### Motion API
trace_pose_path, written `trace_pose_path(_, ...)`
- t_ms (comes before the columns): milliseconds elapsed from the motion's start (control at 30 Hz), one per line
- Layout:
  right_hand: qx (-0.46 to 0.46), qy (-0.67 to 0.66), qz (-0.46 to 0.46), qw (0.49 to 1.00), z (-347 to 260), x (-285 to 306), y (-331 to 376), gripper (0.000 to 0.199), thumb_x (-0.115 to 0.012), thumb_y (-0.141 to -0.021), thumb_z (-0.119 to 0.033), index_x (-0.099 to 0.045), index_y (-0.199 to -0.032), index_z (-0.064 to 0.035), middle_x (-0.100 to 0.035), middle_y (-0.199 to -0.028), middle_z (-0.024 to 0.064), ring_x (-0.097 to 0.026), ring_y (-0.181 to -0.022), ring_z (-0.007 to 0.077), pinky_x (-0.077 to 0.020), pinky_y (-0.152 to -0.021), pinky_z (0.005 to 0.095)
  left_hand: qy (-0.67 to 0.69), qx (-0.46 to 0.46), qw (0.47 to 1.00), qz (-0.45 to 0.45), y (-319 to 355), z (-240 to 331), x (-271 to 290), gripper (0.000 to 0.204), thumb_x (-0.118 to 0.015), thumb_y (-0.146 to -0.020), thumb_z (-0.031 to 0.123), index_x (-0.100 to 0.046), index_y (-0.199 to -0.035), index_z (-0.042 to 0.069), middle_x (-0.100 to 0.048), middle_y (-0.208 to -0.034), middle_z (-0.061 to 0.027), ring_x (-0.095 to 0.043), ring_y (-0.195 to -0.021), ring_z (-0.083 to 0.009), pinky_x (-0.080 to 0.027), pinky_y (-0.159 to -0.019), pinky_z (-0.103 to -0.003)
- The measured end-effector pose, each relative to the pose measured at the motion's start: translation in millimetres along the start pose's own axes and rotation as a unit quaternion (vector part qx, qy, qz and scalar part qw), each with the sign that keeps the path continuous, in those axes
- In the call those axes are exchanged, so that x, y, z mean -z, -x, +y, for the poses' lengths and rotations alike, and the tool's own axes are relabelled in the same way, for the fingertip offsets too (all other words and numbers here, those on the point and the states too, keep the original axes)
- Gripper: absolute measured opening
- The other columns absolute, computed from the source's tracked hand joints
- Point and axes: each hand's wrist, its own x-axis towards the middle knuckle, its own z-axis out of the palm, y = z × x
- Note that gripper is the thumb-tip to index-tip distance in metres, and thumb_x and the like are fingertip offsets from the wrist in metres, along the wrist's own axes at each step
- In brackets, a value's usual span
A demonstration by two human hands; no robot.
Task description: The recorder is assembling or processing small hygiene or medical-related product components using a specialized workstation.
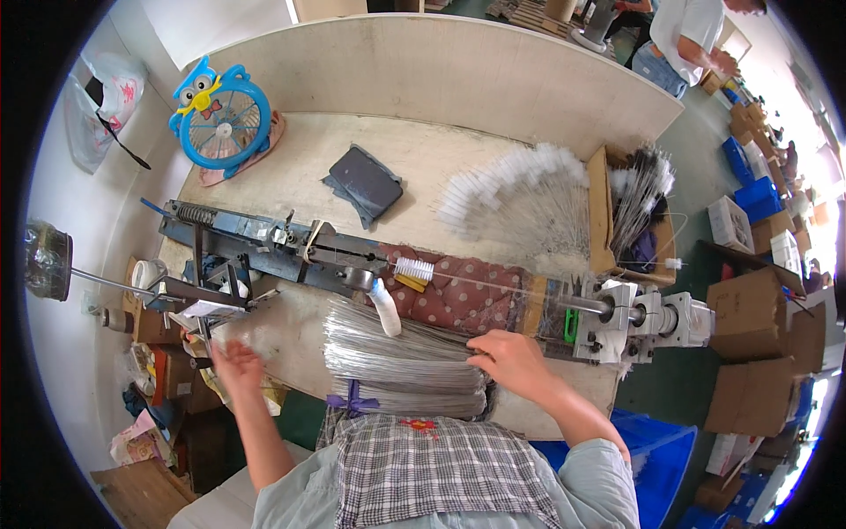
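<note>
My right hand (511, 360) rests on the right end of a thick bundle of thin metal wires (397, 368) lying at the near edge of the wooden bench; its fingers press on the wire ends. My left hand (234, 361) hovers open, slightly blurred, by the left end of a long blue metal machine (264, 247), near a small flat plate on its frame. In the machine a twisted wire with a white brush head (414, 268) runs to a grey chuck (630, 313) on the right.
A heap of finished white brushes (520, 198) lies on the bench (414, 150), more stand in a cardboard box (639, 198). A blue toy-shaped fan (220, 115) and a dark folded cloth (366, 181) sit farther back. Cardboard boxes stack at right; another person (687, 35) stands beyond.
</note>
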Motion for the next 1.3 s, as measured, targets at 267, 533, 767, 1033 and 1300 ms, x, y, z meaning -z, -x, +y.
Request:
trace_pose_path(267, -0.032, 0.028, -0.071, 0.997, -4.1, 13.0, -12.4, 0.017, -0.059, -0.082, -0.021, -0.068, -0.091, -0.0103, -0.063, -0.089, 0.0073, -0.061, -0.085, 0.0279, -0.0493, -0.071, 0.0383, -0.080, -0.120, 0.980, 0.135, -50.5, 62.3, 32.6, 0.042, -0.070, -0.076, 0.047, -0.061, -0.095, 0.011, -0.063, -0.087, 0.0004, -0.058, -0.080, -0.0083, -0.044, -0.063, -0.022)
trace_pose_path(533, -0.021, 0.060, -0.045, 0.997, -8.4, 16.3, -13.9, 0.014, -0.056, -0.084, -0.021, -0.066, -0.085, -0.0118, -0.062, -0.084, 0.0030, -0.061, -0.078, 0.0253, -0.0491, -0.063, 0.0379, -0.047, 0.037, 0.997, -0.055, 60.6, -64.3, -43.8, 0.032, -0.055, -0.090, 0.025, -0.048, -0.112, 0.003, -0.057, -0.110, -0.0092, -0.058, -0.100, -0.0231, -0.050, -0.086, -0.032)
trace_pose_path(767, -0.019, 0.049, -0.021, 0.998, 4.8, 19.4, -1.9, 0.012, -0.056, -0.084, -0.019, -0.065, -0.086, -0.0119, -0.062, -0.083, 0.0065, -0.061, -0.079, 0.0278, -0.0489, -0.063, 0.0391, -0.204, 0.147, 0.910, -0.328, 178.2, -128.7, -162.1, 0.027, -0.057, -0.085, 0.015, -0.051, -0.109, 0.004, -0.060, -0.102, -0.0093, -0.056, -0.101, -0.0203, -0.047, -0.087, -0.033)
trace_pose_path(1033, 0.062, 0.144, -0.008, 0.988, 0.0, 26.7, 0.3, 0.019, -0.058, -0.075, -0.005, -0.061, -0.094, -0.0083, -0.056, -0.083, 0.0094, -0.061, -0.076, 0.0290, -0.0496, -0.063, 0.0383, 0.065, 0.488, 0.804, -0.334, 252.3, -94.1, -221.6, 0.024, -0.055, -0.089, 0.031, -0.057, -0.093, 0.007, -0.054, -0.066, -0.0008, -0.049, -0.048, -0.0113, -0.041, -0.048, -0.027)
trace_pose_path(1300, 0.003, 0.282, 0.009, 0.959, -32.4, 51.9, 6.1, 0.021, -0.057, -0.067, -0.001, -0.053, -0.088, -0.0052, -0.050, -0.084, 0.0106, -0.058, -0.078, 0.0262, -0.0502, -0.065, 0.0353, 0.028, 0.431, 0.806, -0.404, 208.4, -50.4, -203.5, 0.052, -0.033, -0.094, 0.050, -0.058, -0.091, 0.004, -0.057, -0.058, -0.0079, -0.041, -0.037, -0.0152, -0.041, -0.045, -0.032)
